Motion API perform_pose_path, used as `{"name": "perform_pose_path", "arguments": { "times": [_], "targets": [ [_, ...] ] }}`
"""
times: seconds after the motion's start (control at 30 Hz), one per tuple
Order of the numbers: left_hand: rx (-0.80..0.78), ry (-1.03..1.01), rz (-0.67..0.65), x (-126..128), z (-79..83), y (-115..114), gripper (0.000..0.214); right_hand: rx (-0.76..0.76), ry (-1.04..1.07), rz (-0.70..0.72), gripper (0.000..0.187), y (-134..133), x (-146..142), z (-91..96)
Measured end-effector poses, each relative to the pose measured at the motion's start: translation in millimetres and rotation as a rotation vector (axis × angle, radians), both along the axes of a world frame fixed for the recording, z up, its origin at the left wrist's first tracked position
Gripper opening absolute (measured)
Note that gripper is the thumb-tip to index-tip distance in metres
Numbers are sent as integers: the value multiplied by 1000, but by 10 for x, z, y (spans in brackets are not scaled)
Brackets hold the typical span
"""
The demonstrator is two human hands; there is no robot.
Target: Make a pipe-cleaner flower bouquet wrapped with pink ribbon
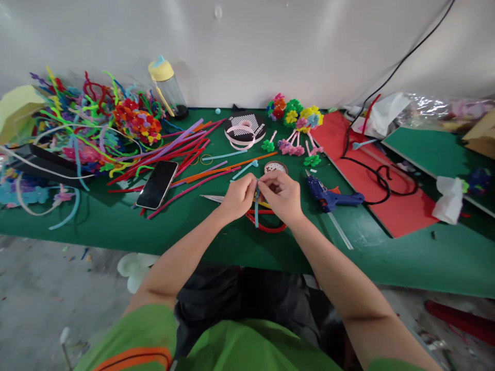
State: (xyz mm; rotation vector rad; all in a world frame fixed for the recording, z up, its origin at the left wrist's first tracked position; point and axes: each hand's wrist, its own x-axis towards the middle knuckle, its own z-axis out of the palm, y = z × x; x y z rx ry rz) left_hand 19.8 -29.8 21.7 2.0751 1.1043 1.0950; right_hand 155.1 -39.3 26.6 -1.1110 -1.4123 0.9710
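Note:
My left hand [240,195] and my right hand [281,193] meet over the green table, fingertips pinched close together. Between them is a light blue pipe cleaner [257,214], its free end hanging down. Beneath my hands lie scissors with red handles [270,228], blades pointing left [212,198]. Just beyond my left hand rests another light blue pipe cleaner [245,169] with a curled end. A small round dish of beads [276,167] sits behind my right hand. My fingers partly hide what happens at the pinch.
To the left lie a phone [157,185], loose pipe cleaners [185,149], a colourful heap [93,123] and a bottle [168,87]. Finished flowers [297,121] and a ribbon roll [245,131] stand behind. A blue glue gun [328,196], its black cord and a red board [371,175] are right.

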Motion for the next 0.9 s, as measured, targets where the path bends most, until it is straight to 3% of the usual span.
{"name": "perform_pose_path", "arguments": {
  "times": [0.67, 0.9],
  "targets": [
    [61, 61, 14, -30, 50, 5, 23, -14, -4, 36, 6, 17, 1, -11],
    [20, 67, -17, -51, 49, 14, 24, -90, 57, 71, 8, 24, 13, 30]
  ]
}}
